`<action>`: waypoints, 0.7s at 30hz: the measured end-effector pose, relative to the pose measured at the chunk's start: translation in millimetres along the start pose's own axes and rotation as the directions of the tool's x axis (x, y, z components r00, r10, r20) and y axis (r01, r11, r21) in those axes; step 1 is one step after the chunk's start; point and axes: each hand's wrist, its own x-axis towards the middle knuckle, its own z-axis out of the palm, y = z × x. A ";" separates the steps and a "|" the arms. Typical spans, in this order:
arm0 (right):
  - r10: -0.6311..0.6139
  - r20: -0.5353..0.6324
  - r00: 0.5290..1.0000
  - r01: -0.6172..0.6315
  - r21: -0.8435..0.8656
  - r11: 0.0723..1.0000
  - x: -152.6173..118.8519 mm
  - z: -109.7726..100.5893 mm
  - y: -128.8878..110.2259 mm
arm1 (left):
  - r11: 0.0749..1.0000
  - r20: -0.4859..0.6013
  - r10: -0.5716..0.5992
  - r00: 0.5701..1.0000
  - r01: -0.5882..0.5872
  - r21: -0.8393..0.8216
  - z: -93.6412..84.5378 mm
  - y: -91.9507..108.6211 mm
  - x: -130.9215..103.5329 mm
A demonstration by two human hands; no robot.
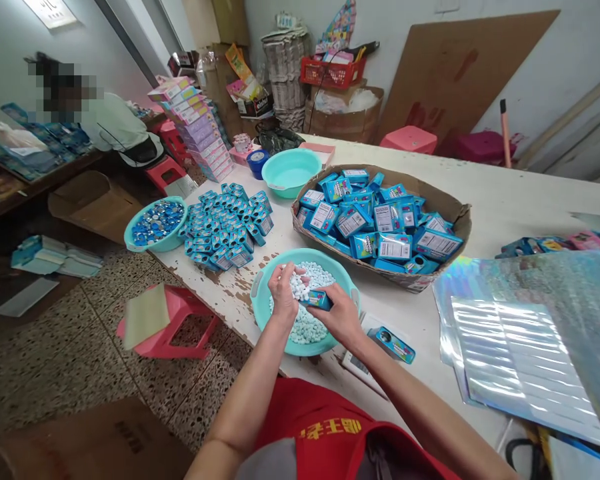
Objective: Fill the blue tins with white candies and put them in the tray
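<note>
A teal bowl of small white candies sits at the table's near edge. My left hand is cupped over the bowl with several candies in its fingers. My right hand grips a small blue box held over the bowl, right beside the left hand's fingertips. Another small blue box lies on a white scale just right of the bowl.
A cardboard tray holds several blue boxes. Stacked small blue boxes, a teal bowl of blue caps and another teal bowl lie further left. Holographic sticker sheets lie right. A pink stool stands below. A person sits far left.
</note>
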 end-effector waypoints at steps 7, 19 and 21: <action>-0.030 -0.040 0.999 0.033 0.079 0.996 5.6 -2.4 0.4 | 0.997 -0.013 0.073 0.997 -0.073 0.006 2.4 3.2 -2.1; -0.001 -0.056 0.998 0.009 0.144 0.990 -0.2 -5.7 3.4 | 0.997 0.052 0.065 0.997 -0.067 0.040 6.5 4.2 -1.9; -0.005 -0.056 0.998 0.012 0.141 0.990 2.3 -6.9 4.2 | 0.996 0.078 0.062 0.995 -0.066 0.053 6.1 2.6 -2.2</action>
